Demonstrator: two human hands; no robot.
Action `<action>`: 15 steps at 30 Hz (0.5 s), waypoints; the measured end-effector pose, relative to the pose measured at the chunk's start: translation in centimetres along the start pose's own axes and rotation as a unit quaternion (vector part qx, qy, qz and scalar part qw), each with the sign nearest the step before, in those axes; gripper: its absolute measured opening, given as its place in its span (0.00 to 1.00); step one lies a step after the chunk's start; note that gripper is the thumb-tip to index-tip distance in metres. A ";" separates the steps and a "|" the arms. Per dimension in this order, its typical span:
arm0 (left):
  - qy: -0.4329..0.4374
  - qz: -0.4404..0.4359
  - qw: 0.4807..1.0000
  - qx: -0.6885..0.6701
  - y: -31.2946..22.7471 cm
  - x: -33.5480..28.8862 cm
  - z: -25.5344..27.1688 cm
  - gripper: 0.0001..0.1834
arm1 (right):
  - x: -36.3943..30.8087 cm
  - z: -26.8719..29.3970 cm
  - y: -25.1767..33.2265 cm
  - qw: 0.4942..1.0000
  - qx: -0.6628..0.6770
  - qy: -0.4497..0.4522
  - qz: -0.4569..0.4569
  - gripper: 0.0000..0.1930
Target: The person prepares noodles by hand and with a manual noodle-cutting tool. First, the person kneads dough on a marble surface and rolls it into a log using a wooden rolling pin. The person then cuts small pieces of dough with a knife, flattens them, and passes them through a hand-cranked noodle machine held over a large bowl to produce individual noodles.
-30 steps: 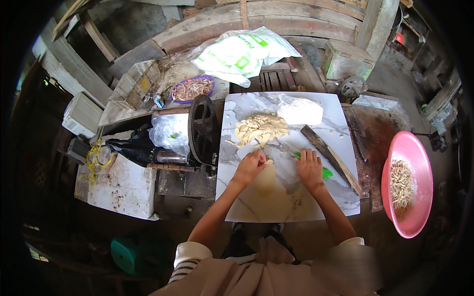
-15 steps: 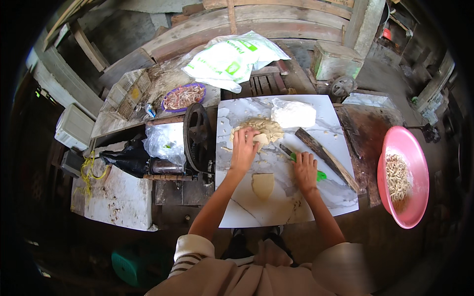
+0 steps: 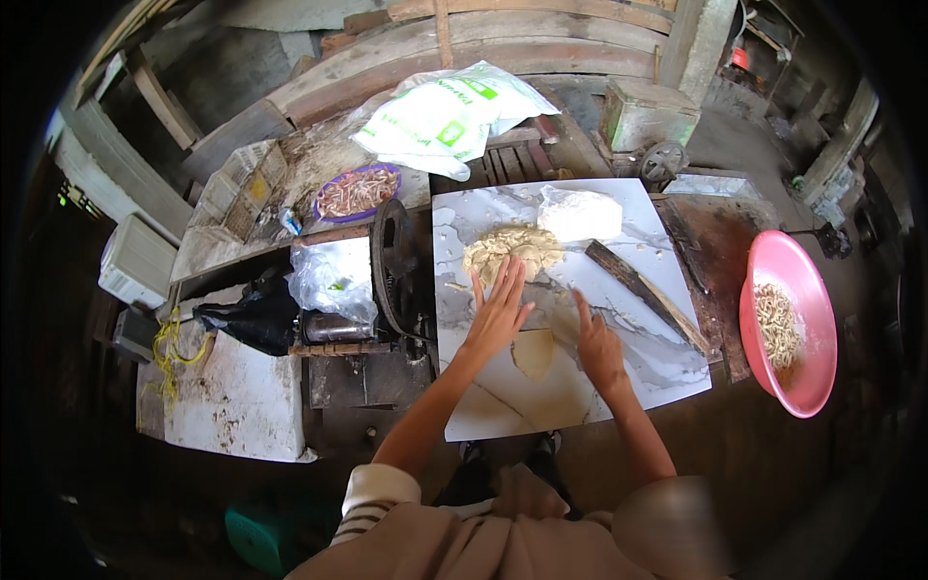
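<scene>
My left hand [image 3: 498,311] lies with fingers stretched and spread, its fingertips on the near side of a lumpy pale dough mound [image 3: 507,246]. My right hand [image 3: 601,350] is to the right, palm down, index finger pointing forward and the other fingers curled. The green-handled knife it gripped earlier is hidden beneath it now. A flat, cut piece of dough [image 3: 533,355] rests between my hands on the marble-patterned board [image 3: 503,401]. Beyond the mound sits a clear bag of white powder [image 3: 580,214]. Dough scraps surround the mound.
Two dark wooden strips [image 3: 646,293] lie along the board's right side. A pink basin [image 3: 812,319] with dough strips stands at the far right. Left are a machine's iron wheel [image 3: 390,266] and a purple-rimmed tray [image 3: 358,193] of strips. A white-and-green sack [image 3: 449,116] lies behind.
My left hand has flattened and spread at the mound's near side; the small piece under its fingers no longer shows separately. My right index finger has straightened, and the green handle has gone from sight.
</scene>
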State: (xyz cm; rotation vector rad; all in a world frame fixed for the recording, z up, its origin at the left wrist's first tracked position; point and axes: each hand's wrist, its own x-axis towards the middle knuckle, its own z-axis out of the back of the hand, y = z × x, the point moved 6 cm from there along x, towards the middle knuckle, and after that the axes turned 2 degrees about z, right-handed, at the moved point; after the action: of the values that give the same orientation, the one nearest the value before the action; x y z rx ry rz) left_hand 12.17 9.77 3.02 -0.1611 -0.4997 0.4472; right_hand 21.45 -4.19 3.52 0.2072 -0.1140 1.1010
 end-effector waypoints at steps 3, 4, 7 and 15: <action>0.014 -0.037 0.984 -0.173 -0.3 -3.3 -0.1 0.31 | -2.3 0.0 2.0 0.996 0.012 0.085 -0.039 0.38; 0.046 -0.049 0.982 -0.179 -0.9 -4.1 -0.2 0.28 | -2.9 0.3 2.4 0.995 0.017 0.089 -0.045 0.38; 0.053 -0.079 0.971 -0.218 -1.6 -4.8 0.4 0.26 | -3.9 0.5 4.3 0.993 0.036 0.097 -0.064 0.37; 0.030 -0.102 0.945 -0.308 -1.7 -4.7 0.6 0.31 | -4.5 0.2 6.7 0.983 0.040 0.123 -0.134 0.37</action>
State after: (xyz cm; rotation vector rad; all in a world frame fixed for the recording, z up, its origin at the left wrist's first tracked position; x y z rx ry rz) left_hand 8.84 6.21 2.00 -0.7181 -0.5778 0.0692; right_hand 13.44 -5.30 3.60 0.1511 0.1754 0.8554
